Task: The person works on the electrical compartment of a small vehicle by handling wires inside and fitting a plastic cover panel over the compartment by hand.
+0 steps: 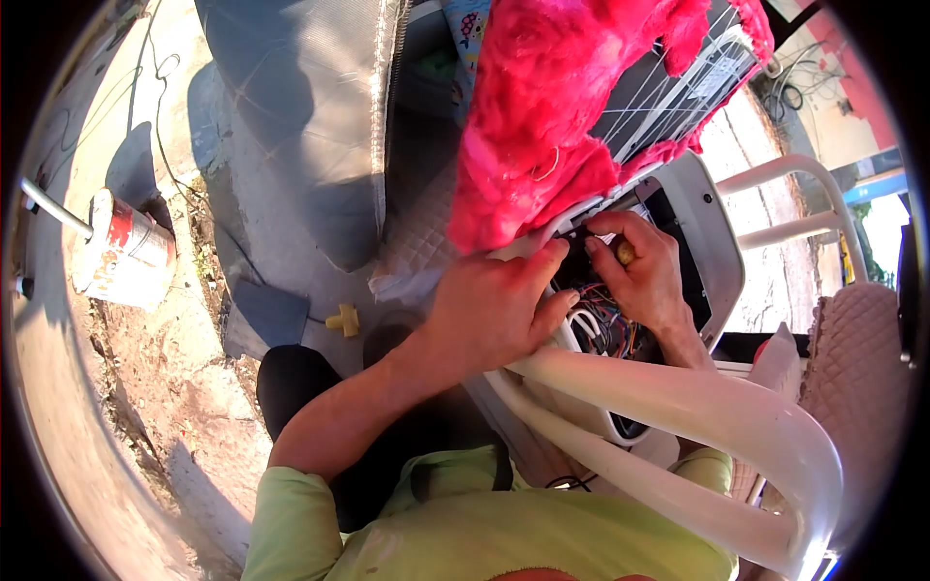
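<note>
My left hand [489, 305] reaches in from the left and rests at the near edge of an open pale housing [719, 242]. Its thumb and index finger are stretched out and apart; the other fingers are hidden. My right hand [641, 276] is inside the housing's opening, thumb and index finger curled close together. A small rounded yellowish thing [625, 254] shows between those fingers, too little of it to name. Below the hands, a bundle of thin coloured wires [612, 324] and a thicker white looped cable [585, 324] fill the opening.
Red plush fabric [542, 107] laced with white cords covers the panel above the housing. Thick white tubular rails [668, 392] cross in front of my right forearm. A grey padded cover [310, 107] stands left. A paint-stained bucket [128, 254] and a yellow fitting [342, 321] are on the ground.
</note>
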Demonstrator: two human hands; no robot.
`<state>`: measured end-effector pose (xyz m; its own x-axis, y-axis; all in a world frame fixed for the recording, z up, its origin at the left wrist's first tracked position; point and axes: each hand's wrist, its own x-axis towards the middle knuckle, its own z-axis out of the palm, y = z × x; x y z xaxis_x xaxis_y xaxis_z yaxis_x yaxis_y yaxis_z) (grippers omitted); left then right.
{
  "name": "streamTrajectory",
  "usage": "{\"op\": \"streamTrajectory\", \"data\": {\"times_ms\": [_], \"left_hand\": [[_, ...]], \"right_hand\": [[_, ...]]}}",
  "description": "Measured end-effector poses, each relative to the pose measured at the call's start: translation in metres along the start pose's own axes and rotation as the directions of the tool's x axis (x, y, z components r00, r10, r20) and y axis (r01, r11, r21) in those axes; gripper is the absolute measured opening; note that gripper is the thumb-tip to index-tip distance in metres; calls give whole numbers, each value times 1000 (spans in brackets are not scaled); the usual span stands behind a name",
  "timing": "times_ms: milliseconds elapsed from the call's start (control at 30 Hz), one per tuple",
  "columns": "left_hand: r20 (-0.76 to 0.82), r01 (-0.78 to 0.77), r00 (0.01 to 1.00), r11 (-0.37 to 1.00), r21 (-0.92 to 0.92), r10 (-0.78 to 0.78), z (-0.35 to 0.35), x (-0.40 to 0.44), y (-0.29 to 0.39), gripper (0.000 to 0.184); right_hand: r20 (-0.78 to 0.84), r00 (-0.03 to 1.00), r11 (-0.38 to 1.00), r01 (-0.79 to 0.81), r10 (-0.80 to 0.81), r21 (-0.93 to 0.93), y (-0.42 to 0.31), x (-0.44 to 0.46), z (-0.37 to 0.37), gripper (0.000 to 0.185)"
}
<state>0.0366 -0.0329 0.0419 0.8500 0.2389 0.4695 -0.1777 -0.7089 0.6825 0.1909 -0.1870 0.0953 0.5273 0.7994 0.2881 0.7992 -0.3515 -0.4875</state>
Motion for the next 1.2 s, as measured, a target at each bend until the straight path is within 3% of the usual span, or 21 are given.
{"op": "streamTrajectory", "data": {"times_ms": [300,433,533,633,700,933,1200], "left_hand": [[-12,-26,1000,988,150,28,-2,1,5,37],[-15,-37,999,989,143,40,1,-1,4,36],[-26,-48,998,989,141,52,2,-1,3,34],[-51,-58,997,990,127,65,5,-2,2,33],[-108,-88,989,990,112,100,10,-2,-2,32],[-55,-56,997,995,83,61,5,-2,1,31],[-14,-34,999,999,19,34,1,-2,1,33]], "right_hand": [[-26,999,999,41,-42,-34,0,-1,2,18],[-3,999,998,39,-39,-44,-3,2,1,18],[8,985,983,175,-174,-64,1,5,3,18],[25,996,994,90,-89,-63,-3,5,2,16],[16,995,992,101,-100,-74,-3,5,4,15],[-4,986,973,167,-169,-157,-7,6,6,15],[17,983,983,182,-181,-41,-4,6,3,18]]}}
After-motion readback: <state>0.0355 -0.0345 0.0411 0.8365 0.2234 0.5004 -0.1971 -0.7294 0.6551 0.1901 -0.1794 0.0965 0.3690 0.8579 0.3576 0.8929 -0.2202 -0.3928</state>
